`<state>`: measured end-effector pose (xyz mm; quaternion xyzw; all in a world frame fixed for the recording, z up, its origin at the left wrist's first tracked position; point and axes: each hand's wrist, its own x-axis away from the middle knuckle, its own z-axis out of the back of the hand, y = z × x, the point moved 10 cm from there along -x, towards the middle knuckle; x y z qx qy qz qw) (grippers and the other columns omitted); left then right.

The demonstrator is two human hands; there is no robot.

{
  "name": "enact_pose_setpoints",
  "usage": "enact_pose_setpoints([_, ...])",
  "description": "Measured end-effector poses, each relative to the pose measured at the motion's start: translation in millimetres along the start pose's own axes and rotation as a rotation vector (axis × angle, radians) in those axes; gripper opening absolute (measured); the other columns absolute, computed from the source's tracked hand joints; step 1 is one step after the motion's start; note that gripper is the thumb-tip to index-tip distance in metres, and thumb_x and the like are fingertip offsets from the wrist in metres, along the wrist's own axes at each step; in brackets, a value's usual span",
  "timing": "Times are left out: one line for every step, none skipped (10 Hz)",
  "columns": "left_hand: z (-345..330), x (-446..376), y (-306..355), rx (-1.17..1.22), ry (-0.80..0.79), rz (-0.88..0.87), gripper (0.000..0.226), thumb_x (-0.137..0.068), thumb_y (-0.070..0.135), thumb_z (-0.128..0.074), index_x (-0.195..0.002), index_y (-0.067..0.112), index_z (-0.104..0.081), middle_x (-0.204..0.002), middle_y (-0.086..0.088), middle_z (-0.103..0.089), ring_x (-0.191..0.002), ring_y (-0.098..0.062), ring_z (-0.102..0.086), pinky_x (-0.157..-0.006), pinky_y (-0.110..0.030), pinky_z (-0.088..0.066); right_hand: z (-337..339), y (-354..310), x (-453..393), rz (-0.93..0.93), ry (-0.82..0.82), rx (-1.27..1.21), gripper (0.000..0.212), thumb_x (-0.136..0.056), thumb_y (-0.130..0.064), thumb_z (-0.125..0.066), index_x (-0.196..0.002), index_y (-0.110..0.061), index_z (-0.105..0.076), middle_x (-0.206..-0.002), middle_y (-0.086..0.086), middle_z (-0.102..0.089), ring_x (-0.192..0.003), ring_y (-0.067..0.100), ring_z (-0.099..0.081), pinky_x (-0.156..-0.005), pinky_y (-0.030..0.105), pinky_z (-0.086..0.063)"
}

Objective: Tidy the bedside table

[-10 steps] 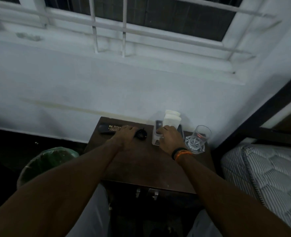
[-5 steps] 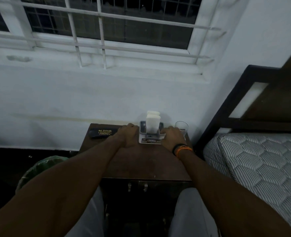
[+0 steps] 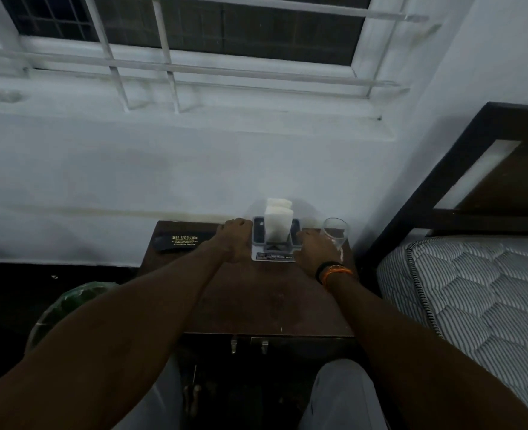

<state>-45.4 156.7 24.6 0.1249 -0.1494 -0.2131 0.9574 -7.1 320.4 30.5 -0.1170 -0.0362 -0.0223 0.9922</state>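
Seemingly upright napkin holder (image 3: 274,240), hands alongside.

The picture was dim and bluish, the window (image 3: 225,29) at 12 o'clock dark. The white wall (image 3: 132,169) was brightest; the floor (image 3: 14,293) at 8 o'clock was nearly black. Edges bowed, detail soft, perhaps from motion.

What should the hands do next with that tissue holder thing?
Probably let go of it. The left hand and right hand flank the grey napkin holder, which already stands upright at the back of the bedside table near the wall. The black glasses case lies slightly crooked at the left, so straightening it seems the likely follow-up.
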Motion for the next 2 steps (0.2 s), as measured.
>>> enact_pose_setpoints([8.5, -15.4, -6.6, -0.005, -0.061, 0.034, 0.063, -0.085, 0.033, -0.064, -0.137, 0.008, -0.04, -0.142, -0.016, -0.042, -0.131, -0.035, -0.039, -0.109, -0.047, -0.032, 8.4, 2.5, -24.3, 0.004, -0.025, 0.022, 0.023, -0.094, -0.022, -0.05, -0.109, -0.011, -0.065, -0.118, 0.011, -0.064, -0.102, 0.029, -0.063, -0.081, 0.035, -0.051])
enact_pose_setpoints([31.8, -26.1, -9.6, -0.052, -0.11, 0.072, 0.066, -0.083, 0.023, -0.062, -0.142, 0.007, -0.035, -0.147, -0.017, -0.036, -0.136, -0.036, -0.034, -0.112, -0.049, -0.029, 36.9, -0.9, -47.4, 0.008, -0.064, 0.019, 0.023, -0.092, -0.02, -0.051, -0.105, -0.008, -0.066, -0.119, 0.012, -0.063, -0.102, 0.03, -0.062, -0.081, 0.035, -0.05])
